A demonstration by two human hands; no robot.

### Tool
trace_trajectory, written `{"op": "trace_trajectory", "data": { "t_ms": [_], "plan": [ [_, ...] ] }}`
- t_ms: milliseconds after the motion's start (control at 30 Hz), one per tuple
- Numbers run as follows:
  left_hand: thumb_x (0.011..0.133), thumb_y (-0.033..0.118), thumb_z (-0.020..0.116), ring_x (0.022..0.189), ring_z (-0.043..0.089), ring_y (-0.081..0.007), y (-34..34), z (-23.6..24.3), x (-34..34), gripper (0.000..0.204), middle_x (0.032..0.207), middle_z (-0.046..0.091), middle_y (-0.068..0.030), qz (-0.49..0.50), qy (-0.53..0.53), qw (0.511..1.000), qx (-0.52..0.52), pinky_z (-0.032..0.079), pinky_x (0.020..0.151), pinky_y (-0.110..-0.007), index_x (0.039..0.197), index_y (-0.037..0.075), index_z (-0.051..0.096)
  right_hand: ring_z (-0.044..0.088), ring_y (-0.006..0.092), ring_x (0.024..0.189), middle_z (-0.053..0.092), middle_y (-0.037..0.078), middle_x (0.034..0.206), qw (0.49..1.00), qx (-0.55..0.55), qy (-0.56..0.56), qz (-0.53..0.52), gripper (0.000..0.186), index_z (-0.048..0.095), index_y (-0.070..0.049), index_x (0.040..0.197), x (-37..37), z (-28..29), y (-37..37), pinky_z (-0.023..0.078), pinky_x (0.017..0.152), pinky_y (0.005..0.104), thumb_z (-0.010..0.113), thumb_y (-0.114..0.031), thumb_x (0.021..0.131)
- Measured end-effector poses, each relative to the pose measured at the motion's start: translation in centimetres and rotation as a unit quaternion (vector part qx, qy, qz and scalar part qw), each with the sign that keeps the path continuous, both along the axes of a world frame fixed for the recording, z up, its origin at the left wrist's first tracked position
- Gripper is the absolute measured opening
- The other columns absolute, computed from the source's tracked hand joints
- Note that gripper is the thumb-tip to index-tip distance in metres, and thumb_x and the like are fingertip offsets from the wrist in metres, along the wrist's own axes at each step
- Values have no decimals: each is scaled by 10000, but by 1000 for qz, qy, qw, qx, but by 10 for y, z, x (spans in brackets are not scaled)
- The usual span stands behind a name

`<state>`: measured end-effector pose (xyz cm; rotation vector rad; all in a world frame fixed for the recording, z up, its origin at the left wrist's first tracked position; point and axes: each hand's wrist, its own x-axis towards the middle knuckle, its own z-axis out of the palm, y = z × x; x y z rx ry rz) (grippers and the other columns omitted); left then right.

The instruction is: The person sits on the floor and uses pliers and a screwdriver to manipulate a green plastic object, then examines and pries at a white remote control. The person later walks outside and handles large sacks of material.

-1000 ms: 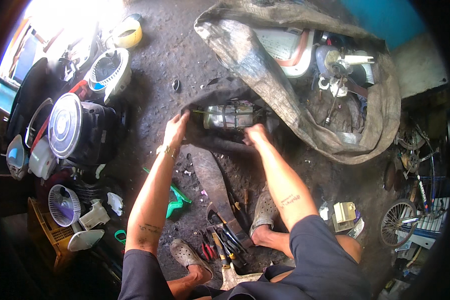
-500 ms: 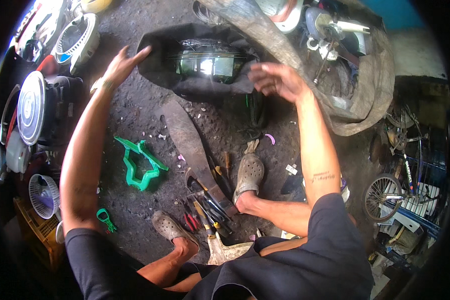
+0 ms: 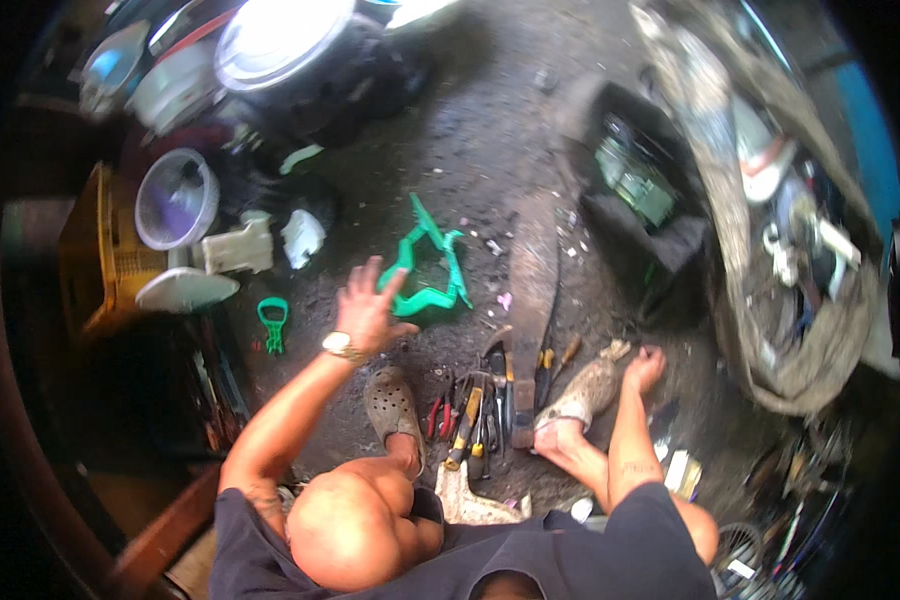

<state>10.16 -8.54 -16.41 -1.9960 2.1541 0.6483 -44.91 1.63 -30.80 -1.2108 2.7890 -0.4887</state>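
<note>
My left hand [image 3: 365, 310], with a watch at its wrist, is spread open at the near left side of a green plastic frame [image 3: 430, 298]. Its fingertips overlap the frame's edge; whether they touch it I cannot tell. Low beside my right clog [image 3: 592, 388], my right hand [image 3: 647, 368] has its fingers curled in, and nothing shows in them. Between my feet lie pliers with red handles [image 3: 437, 415], yellow-and-black-handled tools [image 3: 464, 430] and a long, flat, rusty metal strip [image 3: 532, 270].
A dark open bag [image 3: 610, 210] holds green circuit boards [image 3: 638, 180]. Right of it, a large woven sack [image 3: 820, 385] contains mixed scrap parts. At left are a white basket [image 3: 177, 200], a yellow crate [image 3: 120, 250] and a small green plastic piece [image 3: 273, 325].
Both hands have left the sides of the dark bag and come nearer to me. My left hand has moved to the green frame, my right beside my foot. The view has turned left.
</note>
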Motion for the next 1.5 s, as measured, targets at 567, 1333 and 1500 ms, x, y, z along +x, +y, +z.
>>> {"op": "trace_trajectory", "data": {
  "t_ms": [567, 1333, 1500],
  "plan": [
    [717, 469, 839, 1370, 358, -494, -40, 158, 193, 805, 1512, 350, -307, 252, -142, 871, -397, 350, 1111, -553, 1343, 51, 552, 581, 144, 860, 633, 45, 920, 874, -116, -440, 171, 131, 644, 8, 980, 223, 74, -46, 481, 809, 293, 711, -39, 878],
    [729, 66, 796, 1167, 600, -349, 109, 28, 173, 419, 1268, 623, -173, 70, 187, 972, -122, 504, 986, -423, 1134, 142, 715, 650, 128, 799, 688, 37, 922, 829, -101, -440, 329, 168, 668, -68, 1063, 340, 288, -146, 533, 728, 291, 689, -89, 898],
    [963, 137, 635, 1133, 615, -209, 18, 154, 266, 402, 1343, 604, -112, 337, 391, 783, -348, 510, 951, -358, 1347, 30, 587, 658, 252, 1039, 693, 119, 1067, 830, 85, -317, 451, 257, 679, -60, 1138, 258, 217, -27, 513, 907, 376, 634, -174, 912]
  ]
}}
